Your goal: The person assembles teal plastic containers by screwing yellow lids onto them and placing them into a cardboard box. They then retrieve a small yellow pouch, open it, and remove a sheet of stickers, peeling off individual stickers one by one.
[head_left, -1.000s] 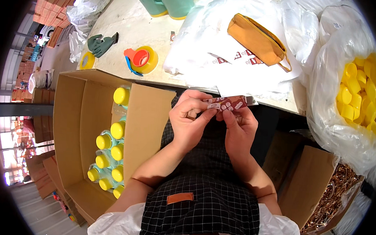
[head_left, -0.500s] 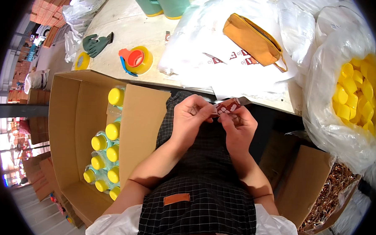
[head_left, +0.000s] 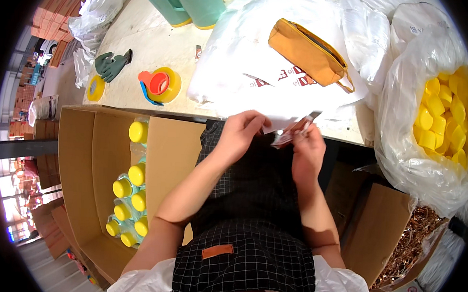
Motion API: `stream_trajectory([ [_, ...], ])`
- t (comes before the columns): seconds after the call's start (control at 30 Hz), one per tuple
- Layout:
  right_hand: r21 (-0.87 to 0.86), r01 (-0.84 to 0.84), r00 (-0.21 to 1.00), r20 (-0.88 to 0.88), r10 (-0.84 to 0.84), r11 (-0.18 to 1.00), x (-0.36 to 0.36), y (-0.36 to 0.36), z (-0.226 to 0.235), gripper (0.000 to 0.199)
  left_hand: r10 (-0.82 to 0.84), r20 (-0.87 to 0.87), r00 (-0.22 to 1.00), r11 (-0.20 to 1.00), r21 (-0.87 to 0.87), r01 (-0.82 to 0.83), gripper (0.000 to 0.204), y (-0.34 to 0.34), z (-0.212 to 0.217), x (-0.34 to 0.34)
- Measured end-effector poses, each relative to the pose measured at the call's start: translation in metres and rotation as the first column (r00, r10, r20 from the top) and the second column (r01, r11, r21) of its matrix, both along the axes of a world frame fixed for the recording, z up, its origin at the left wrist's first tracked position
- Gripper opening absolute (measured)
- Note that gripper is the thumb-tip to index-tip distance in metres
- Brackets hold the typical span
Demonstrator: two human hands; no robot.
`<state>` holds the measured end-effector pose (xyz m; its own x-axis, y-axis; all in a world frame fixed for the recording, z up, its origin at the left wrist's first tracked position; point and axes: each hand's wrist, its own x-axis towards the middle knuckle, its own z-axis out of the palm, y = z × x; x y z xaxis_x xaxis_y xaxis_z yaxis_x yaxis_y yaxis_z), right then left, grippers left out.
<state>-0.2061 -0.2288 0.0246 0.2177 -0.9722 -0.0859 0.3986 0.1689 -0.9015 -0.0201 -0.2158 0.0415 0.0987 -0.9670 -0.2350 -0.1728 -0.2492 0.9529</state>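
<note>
Over my lap at the table's front edge, my right hand pinches some dark red and white printed labels, held at a slant with a grey tip sticking up past the fingers. My left hand is just to the left, apart from my right hand. Its thumb and fingertips are pressed together, and whatever may be between them is too small to make out. White printed sheets under clear plastic lie on the table beyond both hands. On them rests a mustard zip pouch.
At left, a cardboard box holds yellow-capped bottles. Tabletop items include a yellow tape roll, a red cup, green gloves and green jugs. Right: a bag of yellow caps above a box of copper-coloured pieces.
My hands have moved apart; both were together on the labels before. The labels now tilt upward in my right hand. The view has shifted slightly.
</note>
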Motion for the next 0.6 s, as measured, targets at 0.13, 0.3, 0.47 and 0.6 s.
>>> stream_trajectory([
  [0.13, 0.056, 0.100, 0.986, 0.132, -0.106, 0.993, -0.004, -0.041, -0.009, 0.016, 0.085, 0.782, 0.618, 0.911, -0.312, 0.269, 0.019, -0.064, -0.034, 0.016],
  [0.3, 0.149, 0.067, 0.991, 0.103, -0.083, 0.987, -0.011, -0.059, -0.028, 0.016, 0.134, 0.705, 0.696, 0.836, -0.458, 0.302, 0.042, -0.103, -0.038, 0.012],
  [0.47, 0.261, 0.047, 0.997, 0.043, -0.061, 0.964, -0.006, -0.065, -0.042, 0.014, 0.016, 0.779, 0.627, 0.892, -0.295, 0.344, 0.043, -0.135, -0.051, 0.006],
  [0.6, 0.268, 0.059, 0.995, 0.064, -0.079, 0.962, -0.012, -0.065, -0.045, 0.014, -0.048, 0.821, 0.569, 0.865, -0.251, 0.434, 0.037, -0.167, -0.038, 0.011],
])
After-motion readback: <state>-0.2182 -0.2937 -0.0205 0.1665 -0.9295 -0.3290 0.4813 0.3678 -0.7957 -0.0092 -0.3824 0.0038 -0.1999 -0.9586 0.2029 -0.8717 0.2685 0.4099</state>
